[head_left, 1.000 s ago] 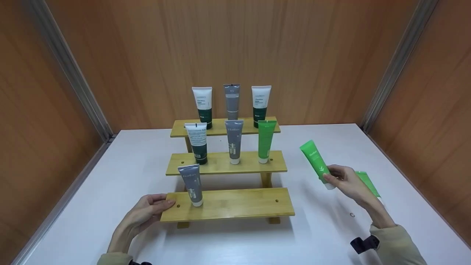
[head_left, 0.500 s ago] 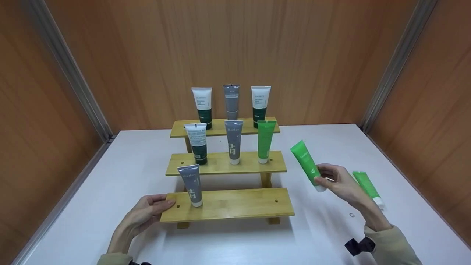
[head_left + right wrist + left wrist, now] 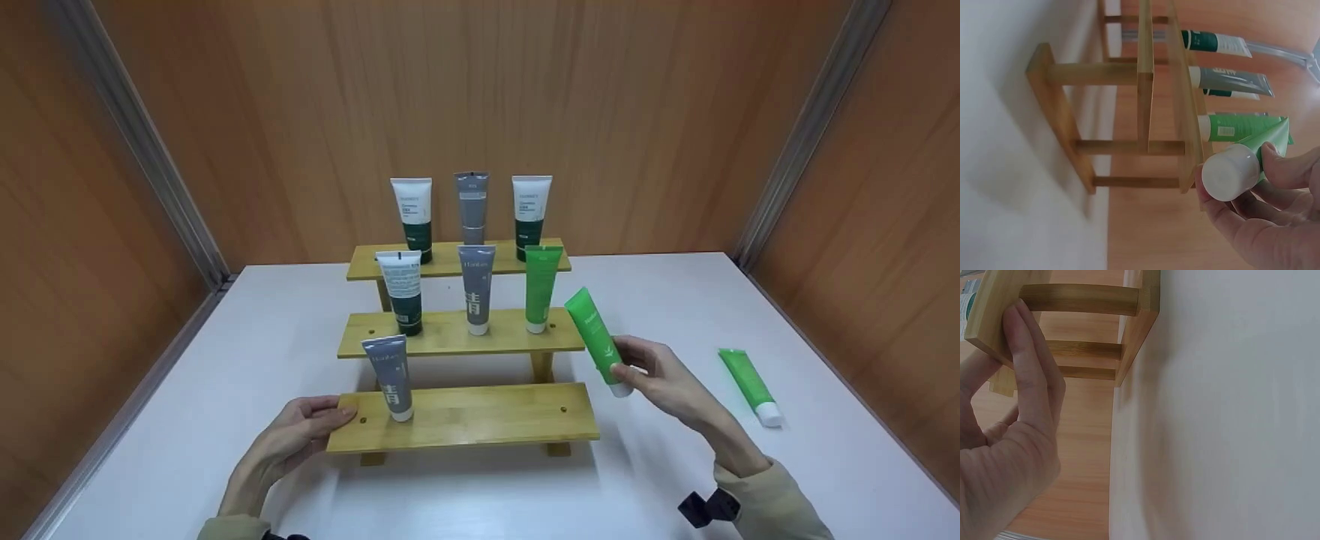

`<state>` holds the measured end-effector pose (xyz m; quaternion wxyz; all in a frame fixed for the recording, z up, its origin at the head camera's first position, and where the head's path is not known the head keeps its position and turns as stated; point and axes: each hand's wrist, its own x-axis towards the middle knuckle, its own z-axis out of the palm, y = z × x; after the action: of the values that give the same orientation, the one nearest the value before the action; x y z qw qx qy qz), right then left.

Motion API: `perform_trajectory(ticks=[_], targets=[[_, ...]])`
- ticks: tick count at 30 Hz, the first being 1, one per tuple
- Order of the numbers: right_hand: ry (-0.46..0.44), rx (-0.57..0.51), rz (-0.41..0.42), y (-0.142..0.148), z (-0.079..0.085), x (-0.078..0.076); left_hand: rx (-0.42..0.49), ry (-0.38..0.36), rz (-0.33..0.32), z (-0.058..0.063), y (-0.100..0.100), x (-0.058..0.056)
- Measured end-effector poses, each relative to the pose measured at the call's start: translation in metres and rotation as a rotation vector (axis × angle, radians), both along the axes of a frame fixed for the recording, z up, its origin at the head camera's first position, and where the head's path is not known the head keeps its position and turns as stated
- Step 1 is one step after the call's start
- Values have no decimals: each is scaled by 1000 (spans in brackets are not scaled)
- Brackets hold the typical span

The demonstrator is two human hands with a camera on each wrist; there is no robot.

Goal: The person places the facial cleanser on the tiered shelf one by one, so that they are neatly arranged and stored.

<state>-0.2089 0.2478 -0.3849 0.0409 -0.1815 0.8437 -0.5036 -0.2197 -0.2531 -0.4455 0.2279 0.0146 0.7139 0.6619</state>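
My right hand pinches a green squeeze tube near its white cap, just right of the stand's middle shelf. The tube leans left with its cap down; in the right wrist view the white cap faces the camera. With thumb above and fingers beneath, my left hand grips the left end of the bottom shelf of a three-step bamboo stand. A grey tube stands on that shelf, near its left end. The left wrist view shows the fingers under the board.
On the middle shelf stand a white-and-dark-green tube, a grey tube and a green tube. The top shelf bears three more tubes. Another green tube lies on the white table at the right.
My right hand has moved left with the green tube, bringing it close to the stand, and the lying green tube is now fully uncovered. My left hand has stayed on the shelf end.
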Motion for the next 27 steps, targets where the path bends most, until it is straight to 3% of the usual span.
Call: perform_trajectory(ticks=[12,27], targets=[[-13,-39,92,-36,-2,-1,37,-1,-14,-1,-1,-1],[-30,-71,106,-73,-9,-3,27,12,-26,-1,-2,-1]])
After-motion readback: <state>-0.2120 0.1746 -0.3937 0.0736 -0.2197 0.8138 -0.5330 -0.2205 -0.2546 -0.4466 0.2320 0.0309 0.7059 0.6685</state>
